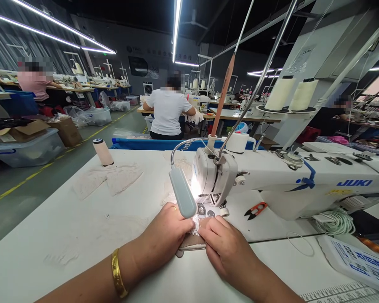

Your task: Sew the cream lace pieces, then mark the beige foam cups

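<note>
Before the needle area of a white sewing machine [255, 168], both hands pinch a small fabric piece [193, 241] with white lace and a beige part. My left hand [167, 229], closed on its left side, has its fingertips beside the lace. On the right side my right hand [229, 248] is closed, thumb and index finger pressed on the beige part. A grey lamp head [182, 192] hangs just above, lighting the spot and hiding some of the lace. Pale lace pieces [123, 179] lie flat on the table to the left, with more lace [104, 235] nearer the front.
A thread cone [103, 152] stands at the table's back left. Orange-handled snips [255, 210] lie right of the needle area. Farther right are a coiled cord [334, 222], a white case [356, 261] and a ruler [341, 292]. A person in white [168, 110] sits ahead.
</note>
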{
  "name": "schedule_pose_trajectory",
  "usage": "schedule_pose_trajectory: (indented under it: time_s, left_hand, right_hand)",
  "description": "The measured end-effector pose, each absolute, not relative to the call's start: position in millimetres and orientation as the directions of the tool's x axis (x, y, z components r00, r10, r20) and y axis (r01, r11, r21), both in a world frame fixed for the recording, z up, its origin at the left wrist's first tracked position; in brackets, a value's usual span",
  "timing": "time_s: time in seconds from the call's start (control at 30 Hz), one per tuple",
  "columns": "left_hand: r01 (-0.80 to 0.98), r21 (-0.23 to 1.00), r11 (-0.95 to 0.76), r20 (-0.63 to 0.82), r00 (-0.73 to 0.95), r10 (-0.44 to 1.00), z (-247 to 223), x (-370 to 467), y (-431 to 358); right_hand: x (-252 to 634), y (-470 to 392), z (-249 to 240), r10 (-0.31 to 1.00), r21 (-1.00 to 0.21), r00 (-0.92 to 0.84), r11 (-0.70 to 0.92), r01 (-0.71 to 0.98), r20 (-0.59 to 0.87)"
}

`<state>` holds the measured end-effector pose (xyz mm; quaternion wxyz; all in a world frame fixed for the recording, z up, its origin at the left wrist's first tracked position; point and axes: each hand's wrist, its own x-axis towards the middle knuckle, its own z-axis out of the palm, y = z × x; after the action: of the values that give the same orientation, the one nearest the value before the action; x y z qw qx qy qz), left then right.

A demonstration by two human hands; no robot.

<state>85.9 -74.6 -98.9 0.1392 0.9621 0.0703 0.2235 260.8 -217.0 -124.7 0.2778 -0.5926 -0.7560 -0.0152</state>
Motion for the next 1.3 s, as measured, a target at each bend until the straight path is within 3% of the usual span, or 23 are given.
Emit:
schedule_pose_trajectory:
  time_s: [0.47,0.93,1.3]
  left_hand:
    - [0.021,0.266,-0.964,0.404,0.905,0.131,-98.2,84.7,-75.0]
    - [0.043,0.154,-0.987,0.404,0.909,0.102,-97.5,89.0,-69.1]
    - [0.049,0.111,-0.993,0.39,0.917,0.089,-96.6,88.7,-69.5]
  right_hand:
    - [262.5,-215.1,-127.3,0.871,-0.254,-0.146,0.291,0.922,0.469]
    - [264.6,-214.4,-126.7,0.907,-0.342,-0.082,0.238,0.909,0.413]
    - [264.8,-215.1,-126.8,0.908,-0.325,-0.078,0.227,0.918,0.413]
